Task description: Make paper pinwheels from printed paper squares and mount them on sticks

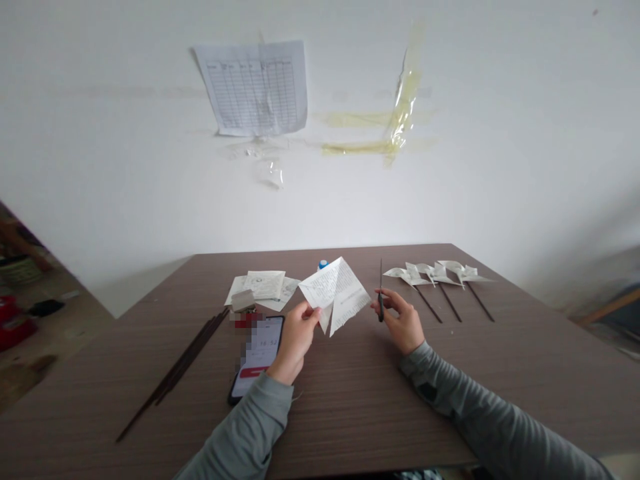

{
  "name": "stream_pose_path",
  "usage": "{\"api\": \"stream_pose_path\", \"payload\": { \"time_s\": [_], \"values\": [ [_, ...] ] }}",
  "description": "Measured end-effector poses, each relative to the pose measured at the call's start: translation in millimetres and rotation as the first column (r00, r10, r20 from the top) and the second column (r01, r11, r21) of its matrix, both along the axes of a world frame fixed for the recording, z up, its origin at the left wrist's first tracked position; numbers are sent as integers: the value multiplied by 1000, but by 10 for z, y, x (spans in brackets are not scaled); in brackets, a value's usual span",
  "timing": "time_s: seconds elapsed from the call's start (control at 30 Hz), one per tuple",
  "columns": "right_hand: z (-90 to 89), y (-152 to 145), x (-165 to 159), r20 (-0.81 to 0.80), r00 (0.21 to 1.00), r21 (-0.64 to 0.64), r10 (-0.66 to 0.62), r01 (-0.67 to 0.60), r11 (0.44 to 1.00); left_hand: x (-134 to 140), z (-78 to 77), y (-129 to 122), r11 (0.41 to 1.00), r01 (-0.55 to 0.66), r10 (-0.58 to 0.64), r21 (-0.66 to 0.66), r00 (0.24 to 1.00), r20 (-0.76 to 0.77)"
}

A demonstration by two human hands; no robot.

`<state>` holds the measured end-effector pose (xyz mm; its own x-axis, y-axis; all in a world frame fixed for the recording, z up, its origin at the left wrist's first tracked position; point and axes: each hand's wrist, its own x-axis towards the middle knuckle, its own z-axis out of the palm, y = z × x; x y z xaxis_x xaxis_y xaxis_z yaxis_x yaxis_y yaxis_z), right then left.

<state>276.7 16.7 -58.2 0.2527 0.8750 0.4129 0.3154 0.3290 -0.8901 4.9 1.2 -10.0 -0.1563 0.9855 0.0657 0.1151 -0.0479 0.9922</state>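
Pinched in my left hand (296, 337) is a square of printed paper (345, 287), held up above the table with one corner pointing up. A slit runs into it from the lower corner, and crease lines show on its face. My right hand (403, 322) grips a pair of scissors (381, 297) with dark handles, blades pointing up, just right of the paper and apart from it. Behind the paper, a bottle with a blue cap (323, 265) is mostly hidden.
Paper pinwheels (437, 272) on dark sticks lie at the back right. Left of my left hand are a phone (257, 357), printed paper sheets (265, 285), a small box (243, 301) and a bundle of dark sticks (180, 363). A wall rises behind the table (360, 407).
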Motion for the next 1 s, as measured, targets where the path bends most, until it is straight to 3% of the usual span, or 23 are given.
{"api": "stream_pose_path", "payload": {
  "time_s": [0.23, 0.6, 1.0],
  "values": [
    [26, 3, -46, -174, 981, -40, 84, -93, 995, 6, -3, -32, 999, 37, -38, -19, 996, -75],
    [50, -23, -23, -87, 989, -82, 117, -124, 989, 29, 50, -26, 998, 21, -26, -67, 997, -78],
    [59, -24, -50, -263, 958, -115, 112, -147, 982, 60, 71, -100, 987, 65, -68, -144, 998, -13]
  ]
}}
